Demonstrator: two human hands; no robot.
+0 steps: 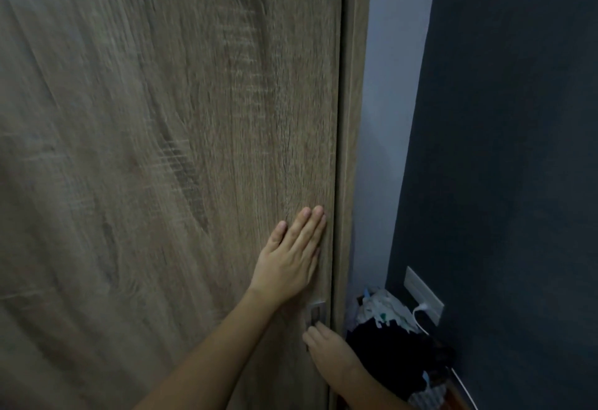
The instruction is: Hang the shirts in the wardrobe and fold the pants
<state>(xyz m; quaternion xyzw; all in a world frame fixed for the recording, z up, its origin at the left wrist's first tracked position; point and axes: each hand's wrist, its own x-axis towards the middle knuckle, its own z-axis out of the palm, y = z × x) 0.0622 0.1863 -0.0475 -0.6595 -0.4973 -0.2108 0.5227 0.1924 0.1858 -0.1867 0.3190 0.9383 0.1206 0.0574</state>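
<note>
The wood-grain wardrobe door fills most of the view and stands closed against its frame. My left hand lies flat on the door near its right edge, fingers straight and pointing up. Just below it, my right hand reaches the small recessed metal handle, with its fingertips hooked into the recess. A heap of dark and white clothes lies on the floor to the right of the wardrobe. No hanger is in view.
A dark blue wall stands close on the right, leaving a narrow gap beside the wardrobe. A wall socket plate holds a white plug whose cable trails down towards the floor.
</note>
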